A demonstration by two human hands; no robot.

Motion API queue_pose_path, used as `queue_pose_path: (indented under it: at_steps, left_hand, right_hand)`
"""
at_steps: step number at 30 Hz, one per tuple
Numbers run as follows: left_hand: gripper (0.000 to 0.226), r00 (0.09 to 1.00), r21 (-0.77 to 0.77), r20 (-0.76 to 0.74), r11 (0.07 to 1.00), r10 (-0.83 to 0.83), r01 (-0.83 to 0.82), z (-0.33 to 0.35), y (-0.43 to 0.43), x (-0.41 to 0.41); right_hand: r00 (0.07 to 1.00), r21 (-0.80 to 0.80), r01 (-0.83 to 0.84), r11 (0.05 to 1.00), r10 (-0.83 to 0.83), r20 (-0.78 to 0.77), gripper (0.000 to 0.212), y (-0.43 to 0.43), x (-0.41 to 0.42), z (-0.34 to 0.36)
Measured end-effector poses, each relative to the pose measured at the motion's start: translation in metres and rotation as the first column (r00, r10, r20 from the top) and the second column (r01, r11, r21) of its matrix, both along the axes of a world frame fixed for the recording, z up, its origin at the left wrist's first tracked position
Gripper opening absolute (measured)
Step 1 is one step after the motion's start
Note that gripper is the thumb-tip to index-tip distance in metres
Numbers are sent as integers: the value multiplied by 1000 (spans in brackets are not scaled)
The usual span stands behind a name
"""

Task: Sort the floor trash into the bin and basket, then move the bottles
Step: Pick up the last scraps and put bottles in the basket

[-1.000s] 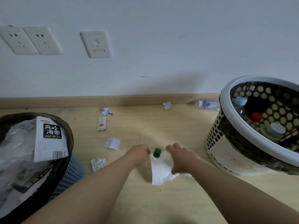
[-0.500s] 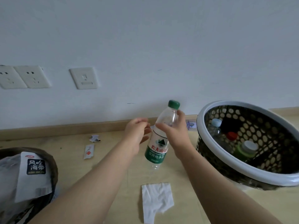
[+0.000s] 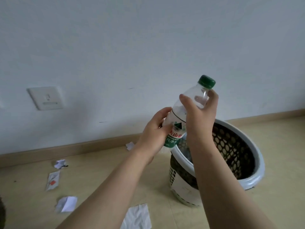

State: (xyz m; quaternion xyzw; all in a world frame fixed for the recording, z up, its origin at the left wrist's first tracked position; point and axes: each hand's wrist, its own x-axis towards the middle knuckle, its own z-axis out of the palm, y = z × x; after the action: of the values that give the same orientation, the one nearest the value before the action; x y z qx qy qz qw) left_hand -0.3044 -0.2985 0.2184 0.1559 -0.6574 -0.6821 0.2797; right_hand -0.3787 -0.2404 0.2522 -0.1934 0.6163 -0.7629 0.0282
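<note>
**Above the basket's near rim — bottle in two hands**

Over the pale wood floor (image 3: pixel 99 171), low right, sits the round basket (image 3: pixel 260 162) with a smooth white rim and a dark perforated wall. The bottle (image 3: pixel 177 113) is thin clear plastic, cylindrical, green-labelled and apparently empty. Its long axis is tilted, cap up-right and base down toward the basket's near rim.

The right hand (image 3: pixel 198 119) curls round the bottle's shoulder; the left hand (image 3: pixel 153 136) grips the labelled lower body.

Judgement: the basket lies just below and beyond both hands, right hand nearer — a short base-first lowering should do.

A crumpled tissue (image 3: pixel 137 217), a folded paper scrap (image 3: pixel 66 204) and a sachet (image 3: pixel 52 180) lie to the left. The ribbed green cap (image 3: pixel 206 82) is on.
</note>
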Motion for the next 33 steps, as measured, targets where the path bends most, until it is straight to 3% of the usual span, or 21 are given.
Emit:
queue_pose_path:
  at_steps: [3, 6, 9, 13, 15, 18, 21, 25, 29, 33]
  left_hand:
    - [39, 993, -11, -76, 996, -87, 86, 5, 12, -17]
    - [34, 990, -47, -52, 991, -131, 129, 4, 23, -28]
    - [30, 995, -73, 97, 997, -26, 33, -15, 30, -33]
    - [34, 970, 99, 210, 984, 123, -146, -39, 24, -29]
    - [30, 960, 182, 231, 962, 159, -203, -45, 18, -26]
    - [27, 950, 200, 245, 949, 192, -243, -50, 13, -22]
    - [25, 948, 208, 246, 944, 203, -256, -50, 11, -22]
    - [22, 936, 208, 283, 940, 208, -272, -52, 9, -20]
    - [22, 923, 188, 338, 947, 186, -260, -54, 6, -15]
    - [22, 905, 167, 372, 945, 204, -282, -53, -1, -11]
  right_hand:
    - [988, -59, 102, 993, -108, -111, 58, 15, -8, 12]
    - [969, 2, 145, 989, -141, -201, 55, 27, -23, 13]
    - [986, 178, 158, 971, -147, -77, 55, 38, -43, -10]
    - [964, 443, 11, 896, -127, 233, 39, 48, -55, -65]
    - [945, 576, -121, 808, -85, 317, 31, 48, -55, -88]
    - [948, 732, -263, 628, 28, 317, 37, 44, -56, -102]
    - [949, 828, -310, 468, 91, 303, 36, 42, -59, -104]
    - [942, 884, -334, 326, 82, 326, 18, 41, -60, -105]
    - [957, 904, -287, 317, 60, 283, 16, 39, -57, -103]
    - [994, 910, -110, 399, 36, 104, 31, 31, -53, -96]
